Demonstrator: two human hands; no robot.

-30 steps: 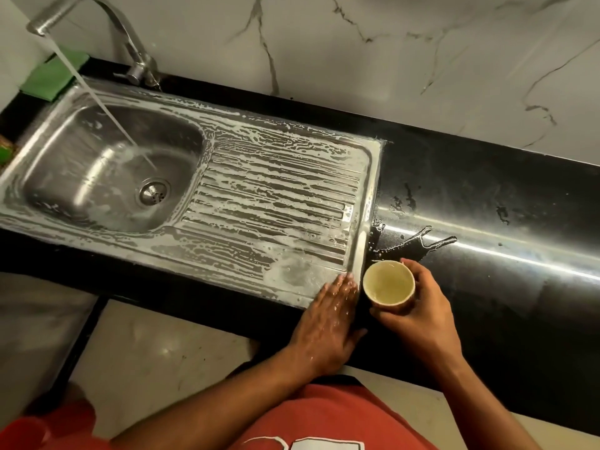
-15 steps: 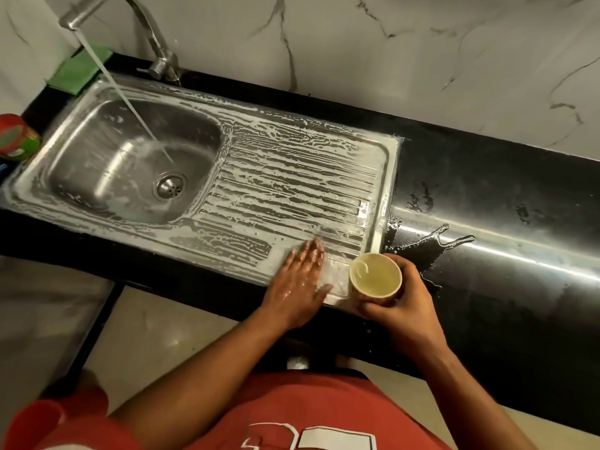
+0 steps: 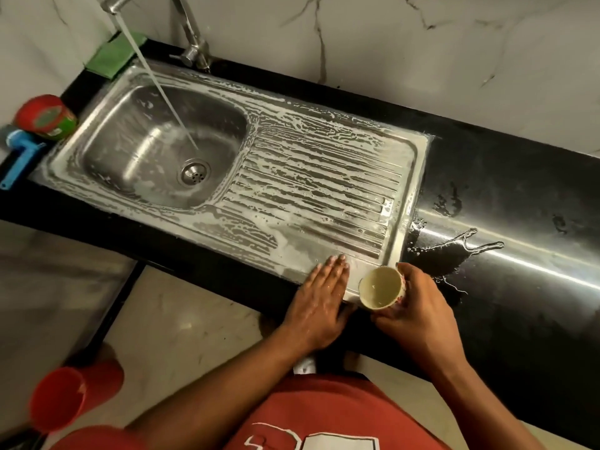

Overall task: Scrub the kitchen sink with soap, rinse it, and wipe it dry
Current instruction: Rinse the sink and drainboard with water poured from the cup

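Two hands at front right corner of sink [image 3: 419,164], set in counter's [image 3: 519,177] left end: left hand [image 3: 319,300] flat, fingers straight, pressing soapy drainboard [image 3: 318,190]; right hand [image 3: 418,306] gripping tilted cup [image 3: 381,287]. Tap [image 3: 191,30] running. Rinse step, likely; next calls for pouring, sweeping suds toward drain [image 3: 194,172].
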